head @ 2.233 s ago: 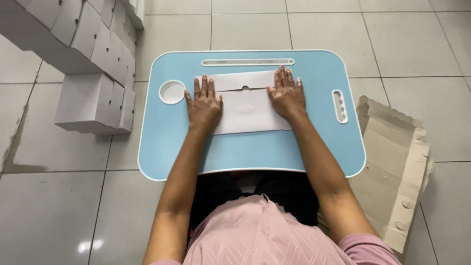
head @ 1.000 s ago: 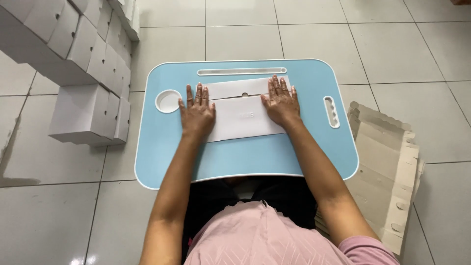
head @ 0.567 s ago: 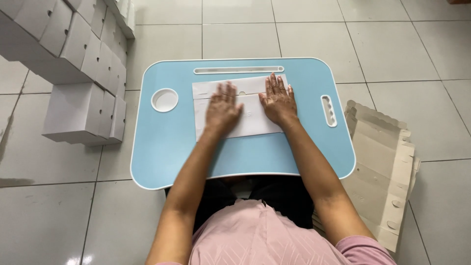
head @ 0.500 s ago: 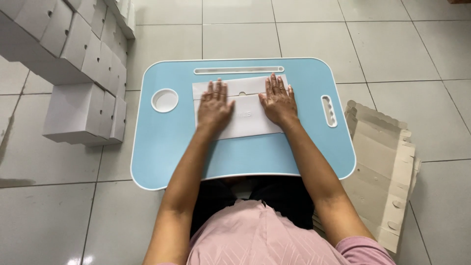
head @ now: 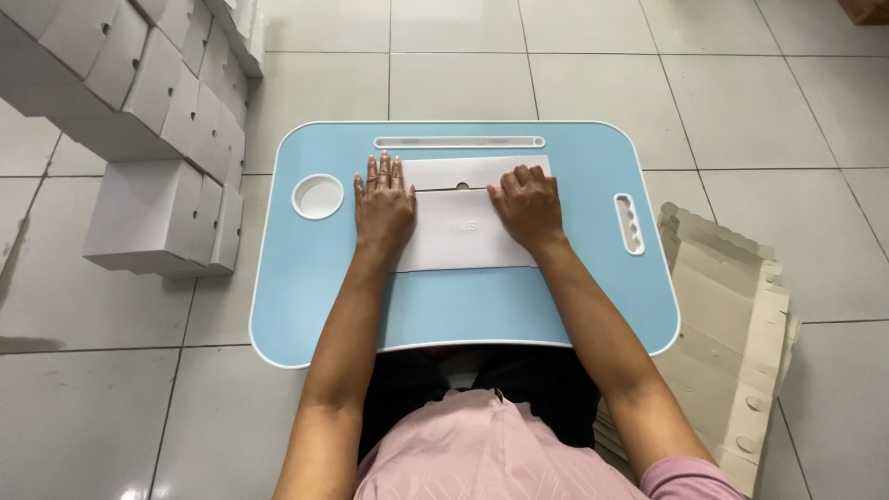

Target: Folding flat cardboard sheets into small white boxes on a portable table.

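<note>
A pale tiled floor [head: 574, 56] runs under a light blue lap table [head: 463, 306] with a round cup recess [head: 318, 196] at its left, a long slot [head: 458, 143] along the far edge and a small handle cutout [head: 629, 223] at the right. On the middle of the table lies a white cardboard sheet [head: 468, 236], flat and folded, with a crease running across it near the far side and a small notch at the middle of that crease. The left hand [head: 382, 206] lies palm-down on the sheet's left end, fingers straight and together, gripping nothing. The right hand [head: 530, 206] rests on the right end with its fingers curled under at the knuckles, pressing along the crease; whether it pinches a flap I cannot tell. Judged from how it lies, the sheet is only at the flattening or first-fold stage: no walls stand up and no box shape shows yet. To the left on the floor stands a stack of white finished boxes [head: 148, 139], many rows deep, and to the right lies a pile of flat, unfolded brownish blanks [head: 732, 333] with scalloped edges, so much folding appears done and a fair pile appears left.
</note>
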